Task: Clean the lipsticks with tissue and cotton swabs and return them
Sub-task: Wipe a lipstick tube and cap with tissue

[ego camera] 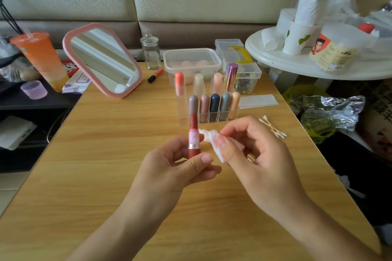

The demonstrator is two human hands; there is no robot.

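Note:
My left hand (pixel 180 167) grips the base of an open red lipstick (pixel 193 135), held upright above the wooden table (pixel 106 154) with its red bullet exposed. My right hand (pixel 254 154) pinches a folded white tissue (pixel 216 144) just to the right of the lipstick's pink middle section. Behind them a clear acrylic organizer (pixel 212 112) holds several capped lipsticks in two rows. A small pile of cotton swabs (pixel 272 127) lies on the table to the right of my right hand.
A pink-framed mirror (pixel 101 59) leans at the back left beside an orange drink cup (pixel 42 59). A glass jar (pixel 151 52), a loose orange lip pen (pixel 156 75) and plastic boxes (pixel 192 63) stand behind the organizer. A white round side table (pixel 297 59) carries cups and tissues.

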